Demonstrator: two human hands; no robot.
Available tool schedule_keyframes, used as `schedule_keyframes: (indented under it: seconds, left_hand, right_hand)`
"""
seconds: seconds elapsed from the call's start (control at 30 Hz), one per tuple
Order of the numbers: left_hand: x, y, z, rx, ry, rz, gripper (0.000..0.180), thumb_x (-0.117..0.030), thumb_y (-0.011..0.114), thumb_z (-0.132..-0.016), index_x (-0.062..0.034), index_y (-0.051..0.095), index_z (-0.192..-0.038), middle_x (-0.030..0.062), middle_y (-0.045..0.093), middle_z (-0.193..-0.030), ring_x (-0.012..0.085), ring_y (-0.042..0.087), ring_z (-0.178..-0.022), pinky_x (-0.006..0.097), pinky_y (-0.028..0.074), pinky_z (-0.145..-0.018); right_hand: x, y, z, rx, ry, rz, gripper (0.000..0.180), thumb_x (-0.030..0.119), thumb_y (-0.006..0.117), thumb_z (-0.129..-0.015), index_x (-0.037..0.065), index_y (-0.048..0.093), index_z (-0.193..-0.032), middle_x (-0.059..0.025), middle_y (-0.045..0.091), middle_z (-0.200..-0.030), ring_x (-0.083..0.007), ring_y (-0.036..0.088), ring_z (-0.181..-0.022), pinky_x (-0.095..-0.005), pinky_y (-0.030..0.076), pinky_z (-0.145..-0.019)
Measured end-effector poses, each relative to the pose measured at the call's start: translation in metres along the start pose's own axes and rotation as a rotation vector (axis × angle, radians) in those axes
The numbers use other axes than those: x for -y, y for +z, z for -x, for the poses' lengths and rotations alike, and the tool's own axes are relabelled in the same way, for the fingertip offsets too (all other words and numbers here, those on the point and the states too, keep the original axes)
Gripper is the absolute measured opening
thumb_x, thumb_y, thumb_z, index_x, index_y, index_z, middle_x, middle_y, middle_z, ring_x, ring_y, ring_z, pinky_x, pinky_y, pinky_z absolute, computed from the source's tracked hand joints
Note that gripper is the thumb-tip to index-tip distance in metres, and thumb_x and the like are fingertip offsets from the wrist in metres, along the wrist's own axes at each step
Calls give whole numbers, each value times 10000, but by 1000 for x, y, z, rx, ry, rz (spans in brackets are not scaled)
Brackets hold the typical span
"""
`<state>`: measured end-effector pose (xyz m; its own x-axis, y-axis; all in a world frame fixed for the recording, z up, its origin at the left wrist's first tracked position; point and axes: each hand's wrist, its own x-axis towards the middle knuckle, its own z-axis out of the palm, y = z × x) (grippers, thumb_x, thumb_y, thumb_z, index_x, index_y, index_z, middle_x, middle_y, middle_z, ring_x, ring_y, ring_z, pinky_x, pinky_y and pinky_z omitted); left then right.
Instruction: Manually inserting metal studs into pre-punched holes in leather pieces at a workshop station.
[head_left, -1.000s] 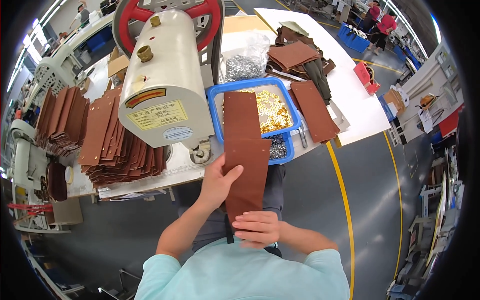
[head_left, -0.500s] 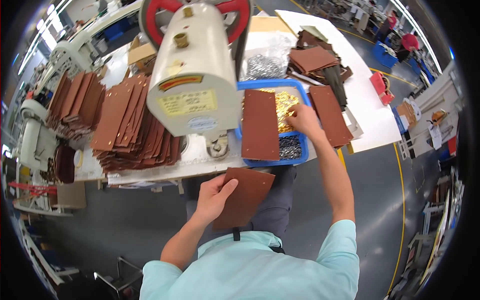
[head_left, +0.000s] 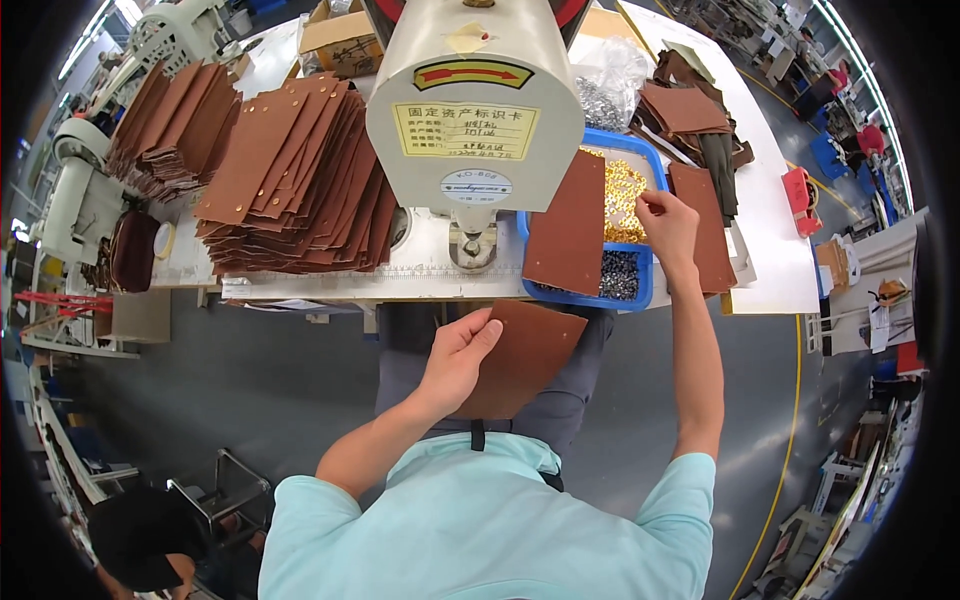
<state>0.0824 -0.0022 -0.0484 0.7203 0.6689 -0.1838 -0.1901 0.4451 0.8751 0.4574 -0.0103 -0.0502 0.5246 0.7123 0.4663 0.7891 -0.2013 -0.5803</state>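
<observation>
White workbench [head_left: 770, 250], one blue tray [head_left: 585, 296], two hands, left hand [head_left: 458, 352], right hand [head_left: 668, 222]

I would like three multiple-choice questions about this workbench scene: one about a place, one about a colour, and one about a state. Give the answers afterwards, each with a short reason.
1. Where is the right hand?
A. over the blue tray
B. on the stacks of leather
C. on the person's lap

2. What colour are the small parts under that hand?
A. red
B. gold
C. white

3. How is the left hand occupied?
A. it is empty
B. it turns a wheel
C. it holds a brown leather piece

Answers:
1 A: the hand hangs over the blue tray.
2 B: the gold fittings lie beneath it.
3 C: its fingers rest on the brown leather piece above the lap.
</observation>
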Motion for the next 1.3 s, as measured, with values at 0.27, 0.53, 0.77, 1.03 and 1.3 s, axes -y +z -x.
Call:
schedule_keyframes:
  seconds: [0.27, 0.53, 0.77, 1.03, 1.3]
  left_hand:
    - [4, 12, 5, -53, -73, 74, 274, -140, 544, -1077, 19, 544, -1300, 101, 716, -1140, 113, 656, -1020, 270, 529, -898]
    - [-2, 26, 13, -9, -87, 163, 261, -149, 557, -1073, 25, 574, -1267, 90, 713, -1134, 103, 657, -1015, 265, 536, -895]
    - [0, 26, 18, -4, -77, 142, 249, -140, 566, -1068, 31, 613, -1242, 66, 711, -1127, 88, 644, -1010, 255, 524, -894]
    - [2, 27, 22, 29, 16, 23, 245, -110, 567, -1062, 23, 633, -1256, 54, 708, -1133, 73, 631, -1001, 253, 517, -882]
    - [-10, 18, 26, 202, 77, -243, 311, -21, 654, -976, 36, 623, -1279, 99, 723, -1188, 127, 664, -1116, 281, 523, -976]
  right_hand:
    - [152, -34, 112, 144, -628, -143, 177, 18, 833, -755, 13, 718, -890, -104, 732, -839, -240, 701, -702, -333, 576, -613]
    - [156, -27, 143, 104, -725, -41, 261, 36, 859, -718, 29, 737, -949, -18, 636, -745, -168, 556, -552, -295, 443, -462]
    - [155, -25, 149, 174, -551, -235, 204, 55, 871, -712, 54, 741, -869, -36, 671, -749, -187, 614, -593, -296, 480, -495]
    - [167, -31, 149, 164, -305, -314, 197, 105, 876, -722, 72, 728, -849, -39, 679, -753, -203, 634, -644, -304, 493, -510]
    - [151, -41, 145, 543, -1, -516, 215, 144, 890, -743, 56, 745, -875, -66, 709, -771, -216, 667, -692, -308, 523, -589]
